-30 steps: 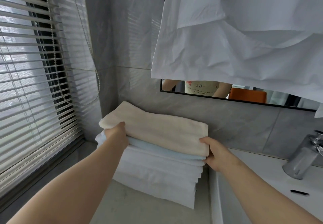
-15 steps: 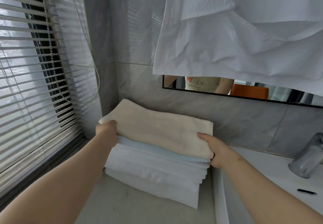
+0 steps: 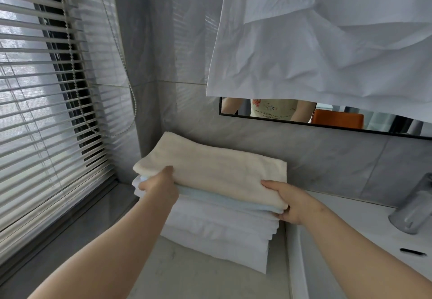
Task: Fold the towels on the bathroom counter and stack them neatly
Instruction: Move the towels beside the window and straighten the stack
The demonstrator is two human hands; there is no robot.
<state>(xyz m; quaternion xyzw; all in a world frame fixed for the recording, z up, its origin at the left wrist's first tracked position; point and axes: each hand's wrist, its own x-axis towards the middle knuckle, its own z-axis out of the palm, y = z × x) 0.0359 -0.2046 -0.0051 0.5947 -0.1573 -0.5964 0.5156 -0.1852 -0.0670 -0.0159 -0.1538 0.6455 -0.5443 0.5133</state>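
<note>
A folded cream towel lies on top of a stack against the back wall. Under it is a thin pale blue towel, then several folded white towels on the counter. My left hand grips the left front edge of the cream towel, thumb on top, fingers tucked under it. My right hand holds the right front corner of the cream and blue towels, thumb above, fingers below.
A window with slatted blinds and a bead cord fills the left. A white cloth hangs over the mirror. A white sink with a chrome tap lies to the right of the stack.
The view has shifted slightly; the stack sits a little further right in frame. My left hand slid right along the cream towel's front edge. Both hands keep their hold.
</note>
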